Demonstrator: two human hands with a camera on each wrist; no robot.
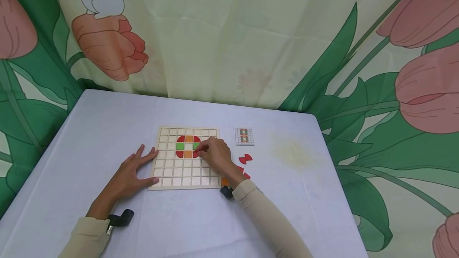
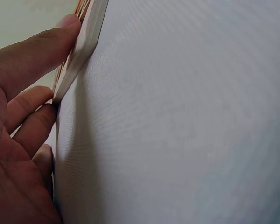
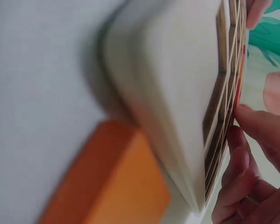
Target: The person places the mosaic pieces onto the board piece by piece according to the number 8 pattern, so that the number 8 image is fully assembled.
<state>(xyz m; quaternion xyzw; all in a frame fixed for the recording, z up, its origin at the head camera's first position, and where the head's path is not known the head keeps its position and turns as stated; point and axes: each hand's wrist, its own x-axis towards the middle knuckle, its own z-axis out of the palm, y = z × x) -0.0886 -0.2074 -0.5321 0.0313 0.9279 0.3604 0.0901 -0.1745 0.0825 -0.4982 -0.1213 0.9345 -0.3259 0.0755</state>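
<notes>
A wooden grid board (image 1: 172, 173) lies on the table, with a ring of red, green and orange tiles set in its upper middle cells. At the ring's lower right corner, the thumb and fingertips of my right hand (image 1: 216, 155) pinch a red rounded tile (image 1: 195, 154), mostly covered by the fingers. The same hand (image 3: 259, 163) shows its thumb low at the board's face in the right wrist view. My left hand (image 1: 130, 176) is spread along the board's left side, thumb at the lower left corner and fingertips at the edge; this hand (image 2: 28, 107) also touches the rim in the left wrist view.
A small pattern card (image 1: 244, 136) lies right of the board. Below it are two red rounded tiles (image 1: 245, 159). More red tiles and an orange tile (image 3: 126, 182) lie by the board's right edge, partly under my right wrist. A printed curtain (image 1: 229, 39) hangs behind the table.
</notes>
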